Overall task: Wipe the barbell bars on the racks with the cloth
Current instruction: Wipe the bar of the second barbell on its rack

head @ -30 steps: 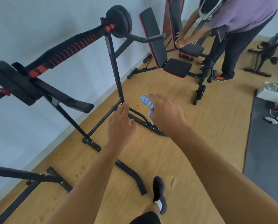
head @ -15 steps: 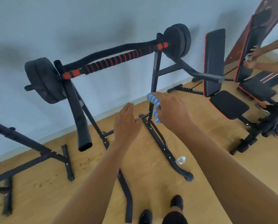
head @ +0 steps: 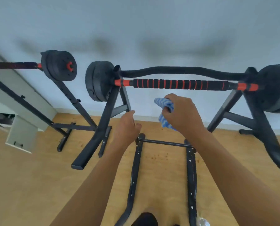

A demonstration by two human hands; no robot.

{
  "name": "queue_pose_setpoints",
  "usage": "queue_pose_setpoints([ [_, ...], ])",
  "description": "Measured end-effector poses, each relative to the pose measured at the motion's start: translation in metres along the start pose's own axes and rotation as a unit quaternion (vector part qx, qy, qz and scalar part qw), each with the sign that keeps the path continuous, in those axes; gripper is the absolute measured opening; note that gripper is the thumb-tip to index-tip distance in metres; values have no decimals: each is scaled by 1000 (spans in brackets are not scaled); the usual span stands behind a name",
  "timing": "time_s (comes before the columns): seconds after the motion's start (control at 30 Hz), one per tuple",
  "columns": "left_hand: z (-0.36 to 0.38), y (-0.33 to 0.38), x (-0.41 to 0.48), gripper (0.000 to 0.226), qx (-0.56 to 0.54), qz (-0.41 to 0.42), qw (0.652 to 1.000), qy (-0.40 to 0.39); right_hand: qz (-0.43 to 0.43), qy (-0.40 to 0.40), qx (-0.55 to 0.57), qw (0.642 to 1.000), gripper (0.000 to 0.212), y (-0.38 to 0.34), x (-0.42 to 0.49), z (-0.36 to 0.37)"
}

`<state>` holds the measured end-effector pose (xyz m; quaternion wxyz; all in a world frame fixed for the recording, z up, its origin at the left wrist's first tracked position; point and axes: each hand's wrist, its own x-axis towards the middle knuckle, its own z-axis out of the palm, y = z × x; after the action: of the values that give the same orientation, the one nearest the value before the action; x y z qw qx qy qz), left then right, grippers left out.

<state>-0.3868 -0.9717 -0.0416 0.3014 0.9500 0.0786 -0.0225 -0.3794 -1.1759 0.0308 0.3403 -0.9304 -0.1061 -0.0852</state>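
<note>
Cloth [head: 164, 105]: blue with white wavy stripes; barbell bar [head: 180, 84]: black grip ringed with thin red bands, orange-red collars at each end; weight plates [head: 97, 80]: matt black; second barbell [head: 14, 65] at left: dark with faint red banding, red hub on its black plates [head: 59, 65]; rack frame [head: 103, 128]: black; padded curved bar [head: 181, 70] behind: black; floor [head: 30, 185]: honey-yellow wood grain, small reddish-brown specks near the rack base; wall [head: 136, 30]: pale grey-blue; skirting: white.
</note>
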Motion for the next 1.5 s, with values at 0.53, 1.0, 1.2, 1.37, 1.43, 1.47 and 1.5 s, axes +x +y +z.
queue_pose_setpoints([
  [0.53, -63, -16, 127, 29, -100, 15, 916, 389, -234, -87, -80, 965, 42, -14, 216, 90],
  [1.0, -125, -31, 225, 46, 70, -47, 963, 256, -265, -264, -81, 924, 55, -25, 245, 148],
  [1.2, -129, -29, 222, 43, 65, -54, 964, 254, -251, -331, -108, 903, 62, -1, 261, 109],
  [1.37, -116, -47, 186, 57, 9, -59, 951, 304, -286, -306, -70, 906, 57, -15, 253, 137],
  [1.43, -108, -57, 169, 76, -53, -84, 946, 308, -308, -286, -54, 906, 53, -28, 246, 154],
  [1.47, -105, -66, 162, 85, -77, -104, 945, 301, -314, -287, -50, 904, 50, -34, 244, 161],
  [1.5, -101, -74, 156, 92, -99, -128, 944, 289, -317, -289, -45, 902, 49, -40, 243, 166],
])
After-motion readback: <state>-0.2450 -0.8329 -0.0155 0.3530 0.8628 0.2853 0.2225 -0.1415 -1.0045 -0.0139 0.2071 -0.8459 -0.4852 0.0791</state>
